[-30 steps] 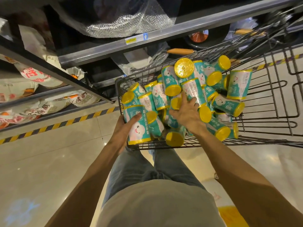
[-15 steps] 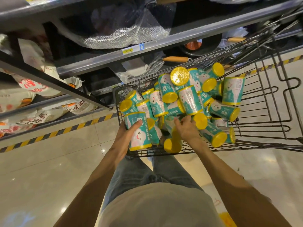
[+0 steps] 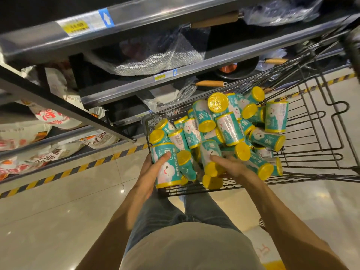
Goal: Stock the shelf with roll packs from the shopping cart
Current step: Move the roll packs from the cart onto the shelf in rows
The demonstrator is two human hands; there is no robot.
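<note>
Loose packs crowding cart

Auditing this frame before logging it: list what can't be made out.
Head view only:
- Yellow price tag on the shelf edge: print blurred.
- Packs at the bottom of the cart: buried under the pile.
- Right hand fingertips: hidden behind a roll pack.
- Left hand fingers: behind its roll pack.

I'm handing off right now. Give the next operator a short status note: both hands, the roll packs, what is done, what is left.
Left hand grips one teal roll pack at the near left corner of the shopping cart.
Right hand grips a second roll pack in the pile.
Done: two packs in hand; no roll packs visible on the shelf.
Left: lift both out, shelve them, then work through the pile.
</note>
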